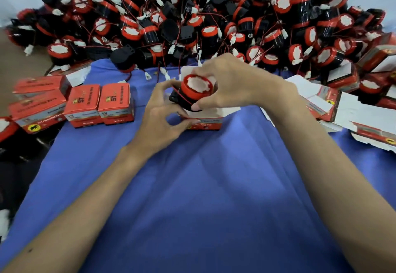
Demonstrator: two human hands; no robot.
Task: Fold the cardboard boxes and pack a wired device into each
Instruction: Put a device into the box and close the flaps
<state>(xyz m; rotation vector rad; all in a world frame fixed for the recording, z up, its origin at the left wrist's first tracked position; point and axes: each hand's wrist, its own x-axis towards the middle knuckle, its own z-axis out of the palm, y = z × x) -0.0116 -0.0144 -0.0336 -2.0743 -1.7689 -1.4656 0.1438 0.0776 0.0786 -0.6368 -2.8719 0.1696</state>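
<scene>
A wired device (197, 88), black-bodied with a red rim and a white centre, sits tilted in the mouth of the open box (205, 125), a red wire looped across its side. The open box stands upright, printed red, with its white flaps raised. Left of it, closed boxes (98, 105) stand in a row. Behind it lies a heap of loose devices (192, 15) with tangled wires. To its right lie unfolded boxes (342, 110), white insides up.

Soft even light, edges bent.
Pale sheen on the creased blue cloth (214, 187); the heap of red-and-black wired devices (192, 15) is slightly blurred.
</scene>
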